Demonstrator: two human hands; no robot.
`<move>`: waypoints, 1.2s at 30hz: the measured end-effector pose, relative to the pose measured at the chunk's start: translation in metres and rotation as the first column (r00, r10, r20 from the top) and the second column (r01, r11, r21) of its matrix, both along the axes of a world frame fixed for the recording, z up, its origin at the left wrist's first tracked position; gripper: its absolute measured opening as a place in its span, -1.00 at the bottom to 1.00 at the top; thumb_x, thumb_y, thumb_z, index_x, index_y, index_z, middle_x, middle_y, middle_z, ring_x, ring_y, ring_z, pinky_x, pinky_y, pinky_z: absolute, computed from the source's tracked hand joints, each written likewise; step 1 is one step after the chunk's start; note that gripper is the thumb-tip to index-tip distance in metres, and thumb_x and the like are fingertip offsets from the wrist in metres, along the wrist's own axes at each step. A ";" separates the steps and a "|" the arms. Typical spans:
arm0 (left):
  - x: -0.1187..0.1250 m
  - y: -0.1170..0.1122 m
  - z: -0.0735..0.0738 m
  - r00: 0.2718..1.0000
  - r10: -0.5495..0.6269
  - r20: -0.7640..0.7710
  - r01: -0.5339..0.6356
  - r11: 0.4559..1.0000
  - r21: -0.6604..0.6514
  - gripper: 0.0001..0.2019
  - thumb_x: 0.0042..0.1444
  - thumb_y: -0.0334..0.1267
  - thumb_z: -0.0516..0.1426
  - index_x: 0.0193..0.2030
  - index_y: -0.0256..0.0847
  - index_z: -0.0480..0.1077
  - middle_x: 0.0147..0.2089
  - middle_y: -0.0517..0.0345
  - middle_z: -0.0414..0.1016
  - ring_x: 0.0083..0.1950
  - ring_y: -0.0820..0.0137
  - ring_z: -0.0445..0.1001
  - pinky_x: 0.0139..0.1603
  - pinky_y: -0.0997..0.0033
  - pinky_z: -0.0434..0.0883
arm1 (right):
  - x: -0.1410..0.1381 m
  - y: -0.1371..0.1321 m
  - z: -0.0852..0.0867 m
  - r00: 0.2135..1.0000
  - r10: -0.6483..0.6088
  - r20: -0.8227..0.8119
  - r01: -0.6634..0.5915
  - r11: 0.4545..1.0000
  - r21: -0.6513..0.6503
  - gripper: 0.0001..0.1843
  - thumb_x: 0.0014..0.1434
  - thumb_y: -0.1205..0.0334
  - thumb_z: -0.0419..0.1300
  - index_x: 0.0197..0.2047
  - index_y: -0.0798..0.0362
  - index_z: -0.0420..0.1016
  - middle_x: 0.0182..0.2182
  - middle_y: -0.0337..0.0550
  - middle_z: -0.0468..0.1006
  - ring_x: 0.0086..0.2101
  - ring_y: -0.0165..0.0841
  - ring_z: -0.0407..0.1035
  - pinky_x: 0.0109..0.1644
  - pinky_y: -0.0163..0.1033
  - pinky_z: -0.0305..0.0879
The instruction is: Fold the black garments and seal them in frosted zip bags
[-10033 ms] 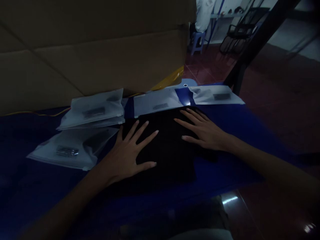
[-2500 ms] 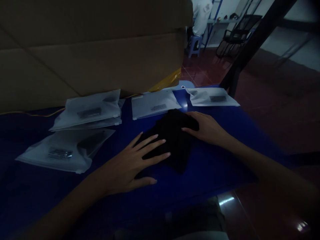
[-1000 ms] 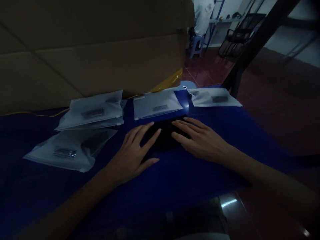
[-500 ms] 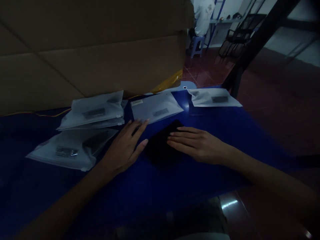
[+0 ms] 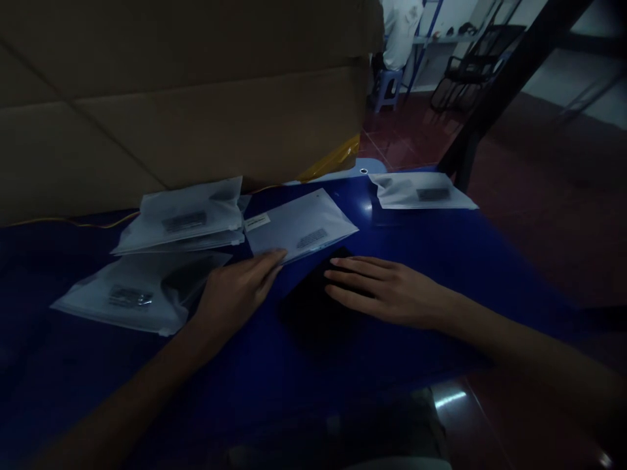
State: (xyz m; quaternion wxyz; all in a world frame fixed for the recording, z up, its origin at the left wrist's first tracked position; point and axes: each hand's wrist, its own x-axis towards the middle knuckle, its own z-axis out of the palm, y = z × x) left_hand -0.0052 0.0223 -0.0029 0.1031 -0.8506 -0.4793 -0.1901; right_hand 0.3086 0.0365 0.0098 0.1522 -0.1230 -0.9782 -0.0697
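Observation:
My left hand has its fingers closed at the near edge of a frosted plastic bag that carries a pale label and dark print. Stretched out flat, the fingers of my right hand rest on a flat black item; in the dim light I cannot make out its kind. Left of my left hand lies a frosted zip bag with something dark inside. Behind it, more frosted zip bags are stacked.
A large cardboard box stands along the back of the blue table. One more frosted bag lies at the far right. Beyond are a dark slanted post, a black chair and a person seated on a blue stool.
My left hand has closed on the near edge of the middle frosted bag, which has shifted slightly nearer and turned. The black item and my right hand have moved slightly nearer.

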 end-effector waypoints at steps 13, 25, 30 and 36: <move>0.005 -0.001 0.005 0.987 -0.159 -0.030 0.158 0.987 -0.040 -0.72 0.51 -0.19 0.03 0.20 -0.13 0.49 0.09 0.06 0.69 0.01 0.23 0.71 -0.04 0.27 0.65 | -0.003 -0.001 0.003 0.992 0.070 -0.103 -0.064 0.996 0.062 -0.71 0.41 0.46 0.17 0.14 0.21 0.56 0.15 0.04 0.62 0.24 -0.11 0.44 0.25 -0.02 0.53; 0.001 -0.005 0.006 0.960 -0.268 -0.083 0.273 0.960 0.057 -0.66 0.46 -0.46 -0.03 0.18 -0.15 0.48 0.07 0.08 0.69 -0.03 0.30 0.72 -0.13 0.39 0.65 | -0.007 -0.004 0.008 0.985 0.094 -0.142 -0.075 0.988 0.131 -0.77 0.41 0.43 0.19 0.07 0.15 0.58 0.11 -0.08 0.66 0.20 -0.20 0.49 0.22 -0.11 0.56; 0.005 -0.010 0.007 0.964 -0.261 -0.055 0.267 0.947 0.179 -0.78 0.43 -0.46 0.07 0.07 -0.23 0.51 0.01 0.08 0.71 -0.15 0.35 0.72 -0.21 0.45 0.64 | -0.010 -0.006 0.007 0.938 0.157 -0.308 -0.111 0.980 0.163 -0.74 0.33 0.44 0.30 0.08 0.24 0.57 0.11 0.04 0.65 0.23 -0.09 0.45 0.28 -0.04 0.51; 0.015 -0.017 0.007 0.980 -0.197 0.027 0.187 0.961 0.205 -0.81 0.44 -0.38 0.13 0.11 -0.23 0.50 0.03 0.12 0.70 -0.11 0.40 0.72 -0.16 0.51 0.64 | -0.017 -0.009 -0.002 0.943 0.146 -0.298 -0.120 0.987 0.104 -0.68 0.35 0.48 0.25 0.15 0.32 0.50 0.16 0.19 0.59 0.33 -0.03 0.31 0.34 -0.02 0.45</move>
